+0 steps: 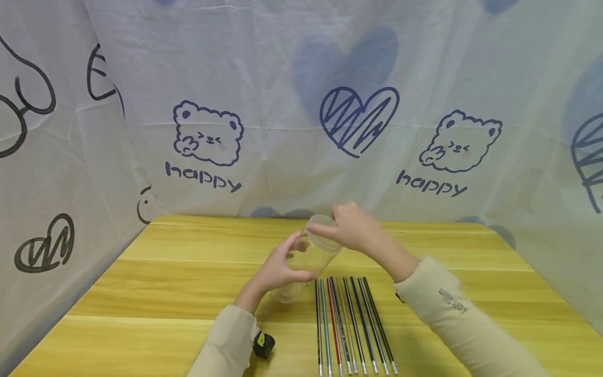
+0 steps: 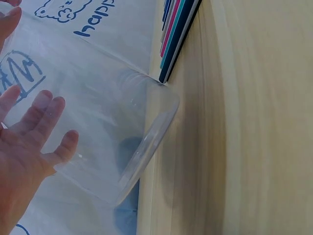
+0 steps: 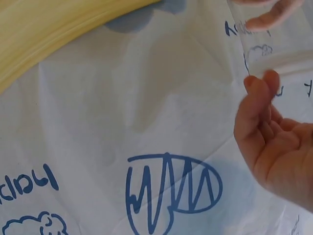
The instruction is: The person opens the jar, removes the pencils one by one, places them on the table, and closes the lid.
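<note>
A clear plastic container (image 1: 308, 262) is held tilted above the table, its translucent round lid (image 1: 325, 242) up and to the right. My left hand (image 1: 280, 267) grips its side, with the thumb in front and the fingers behind. In the left wrist view, its rounded base (image 2: 151, 139) points down toward the wood. My right hand (image 1: 353, 228) pinches the lid's edge, thumb across the top. In the right wrist view, its fingers are curled against the lid's rim (image 3: 288, 61). Whether the lid is loose cannot be told.
Several pencils, among them a red pencil (image 1: 334, 324), lie side by side on the yellow wood-grain table (image 1: 165, 283). A black wrist camera (image 1: 264, 345) sits by the left sleeve. White cloth (image 1: 282, 94) printed with bears and hearts hangs behind and at the sides.
</note>
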### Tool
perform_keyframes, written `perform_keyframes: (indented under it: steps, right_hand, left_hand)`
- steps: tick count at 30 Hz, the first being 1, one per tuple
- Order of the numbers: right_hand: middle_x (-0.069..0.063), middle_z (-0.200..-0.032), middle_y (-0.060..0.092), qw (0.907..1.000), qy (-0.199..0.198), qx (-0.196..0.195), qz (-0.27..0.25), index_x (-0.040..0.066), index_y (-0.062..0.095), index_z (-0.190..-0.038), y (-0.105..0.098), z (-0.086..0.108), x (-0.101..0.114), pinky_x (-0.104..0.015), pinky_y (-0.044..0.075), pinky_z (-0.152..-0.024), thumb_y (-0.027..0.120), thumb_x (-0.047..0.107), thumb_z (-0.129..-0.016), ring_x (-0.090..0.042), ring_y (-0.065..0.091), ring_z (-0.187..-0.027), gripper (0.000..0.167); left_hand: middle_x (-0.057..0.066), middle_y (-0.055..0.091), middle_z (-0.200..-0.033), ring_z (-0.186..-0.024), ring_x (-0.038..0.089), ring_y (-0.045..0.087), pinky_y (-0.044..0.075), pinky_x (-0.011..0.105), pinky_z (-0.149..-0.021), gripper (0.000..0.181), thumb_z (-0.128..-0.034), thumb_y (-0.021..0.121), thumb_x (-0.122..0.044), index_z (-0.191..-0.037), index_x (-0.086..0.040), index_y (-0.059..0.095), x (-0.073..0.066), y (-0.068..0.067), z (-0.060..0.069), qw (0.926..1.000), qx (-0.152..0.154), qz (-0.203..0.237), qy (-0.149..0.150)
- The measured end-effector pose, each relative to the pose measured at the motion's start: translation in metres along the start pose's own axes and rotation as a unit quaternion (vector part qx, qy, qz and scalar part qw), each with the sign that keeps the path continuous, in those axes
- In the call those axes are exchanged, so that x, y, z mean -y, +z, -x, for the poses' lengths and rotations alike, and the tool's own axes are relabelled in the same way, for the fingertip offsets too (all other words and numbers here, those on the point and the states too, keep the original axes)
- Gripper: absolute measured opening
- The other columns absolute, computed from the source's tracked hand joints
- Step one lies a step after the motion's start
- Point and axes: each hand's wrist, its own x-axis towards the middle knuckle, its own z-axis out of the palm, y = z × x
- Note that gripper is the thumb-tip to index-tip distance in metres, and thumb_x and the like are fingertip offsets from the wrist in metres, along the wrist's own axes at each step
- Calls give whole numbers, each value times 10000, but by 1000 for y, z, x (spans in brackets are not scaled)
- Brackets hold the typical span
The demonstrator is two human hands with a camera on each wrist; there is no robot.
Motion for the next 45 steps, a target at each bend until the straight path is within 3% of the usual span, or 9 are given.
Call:
perform_keyframes:
  steps: [3,6,12,17,23,32,38,41,45]
  right_hand:
    - [-40,-557,448,9995,270,-139,113,71,477,-673,2,1,3,-249,359,-421,509,612,-787,-146,418,-464,554]
    - [-53,-557,464,9990,306,-240,222,43,509,-679,1,0,4,-252,374,-416,474,610,-811,-154,440,-453,584]
    - [-219,-1010,602,9974,-400,-602,-51,-69,551,-1116,-7,0,-4,-416,481,-740,417,465,-912,-335,585,-884,587]
    - [-164,-1265,475,9865,-1415,345,-752,21,438,-1296,-19,0,-13,-446,428,-840,502,333,-909,-314,501,-1057,501]
    - [-135,-1366,359,9634,-1834,1518,-1234,66,337,-1369,-28,4,-18,-469,382,-894,742,175,-723,-335,404,-1151,770]
    - [-148,-1297,435,9640,-1803,1666,-1020,51,361,-1354,-28,3,-17,-411,433,-838,755,88,-692,-308,486,-1050,771]
    - [-152,-1221,485,9712,-1531,1561,-942,48,382,-1344,-25,2,-17,-333,475,-726,756,259,-706,-243,540,-884,770]
    - [-100,-1030,558,9785,-1321,1383,-767,53,403,-1334,-22,1,-15,-276,462,-626,726,382,-717,-169,519,-738,770]
    - [-30,-743,525,9863,-995,1214,-513,78,427,-1323,-17,-1,-11,-257,412,-543,676,483,-729,-127,441,-605,761]
  left_hand:
    - [242,495,-1187,-1083,376,442,325,530,-903,781,-680,745,-70,-1337,-12,328,-7,-1,1,10000,16,-26,-40]
    - [242,500,-1178,-1070,363,450,331,533,-895,769,-679,744,-69,-1327,-2,334,-8,-1,2,10000,-2,-65,-22]
    - [235,498,-1187,-1078,358,442,327,528,-898,771,-679,748,-68,-1329,-9,337,-7,-1,1,10000,28,-21,17]
    - [236,498,-1184,-1080,374,439,334,519,-893,784,-671,752,-71,-1331,-9,332,-4,-1,1,10000,9,-23,7]
    - [196,505,-1194,-1082,349,447,334,518,-892,819,-653,779,-128,-1342,-83,339,22,2,-5,9999,-42,-65,71]
    - [119,525,-1187,-1078,315,458,342,502,-890,829,-649,789,-177,-1346,-136,343,30,3,-7,9999,-57,-96,125]
    - [208,507,-1185,-1080,368,442,321,540,-897,798,-661,764,-69,-1333,-26,335,7,1,-2,10000,13,-24,90]
    - [224,504,-1182,-1082,382,437,322,530,-902,779,-672,755,-63,-1325,-6,335,-5,0,1,10000,19,-11,30]
    - [227,506,-1177,-1087,386,433,326,514,-908,780,-671,759,-68,-1326,-14,339,-5,-1,1,10000,-45,13,-33]
